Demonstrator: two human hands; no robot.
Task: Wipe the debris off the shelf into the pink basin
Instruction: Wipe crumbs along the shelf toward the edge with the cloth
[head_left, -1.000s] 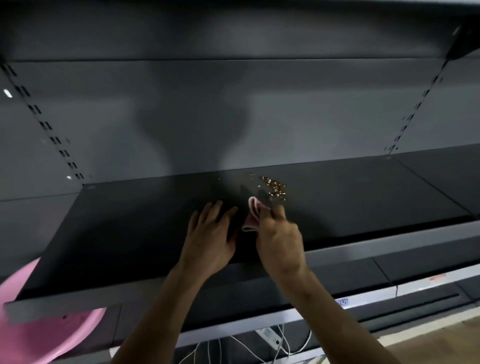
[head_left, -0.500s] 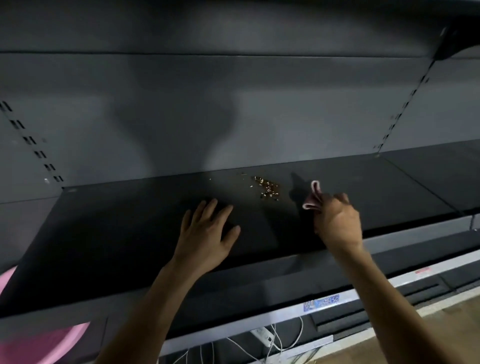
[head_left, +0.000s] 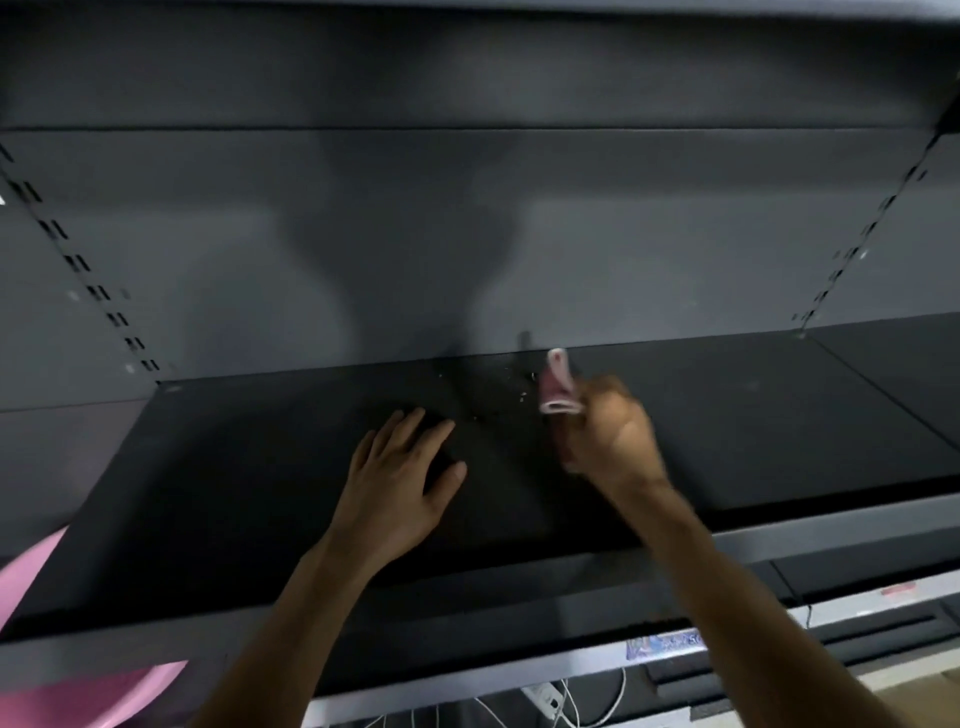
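Pink cloth (head_left: 557, 384) gripped in our right hand (head_left: 613, 441) flanks the crumbs (head_left: 522, 397) for sweeping; our left hand (head_left: 400, 478) rests flat, bracing on the shelf (head_left: 234, 493).

The person's two arms are bare from the hands down to the lower edge of the view. The left hand (head_left: 395, 483) is sharp: four long, slim fingers and a thumb, a short nail at the thumb's tip, faint knuckle creases and a smooth back. The left forearm (head_left: 291, 623) is lean and narrows towards the wrist. The right hand (head_left: 613, 441) is smeared by motion blur, so finer detail cannot be made out; knuckle ridges show on its back. The right forearm (head_left: 753, 613) is likewise lean and bare
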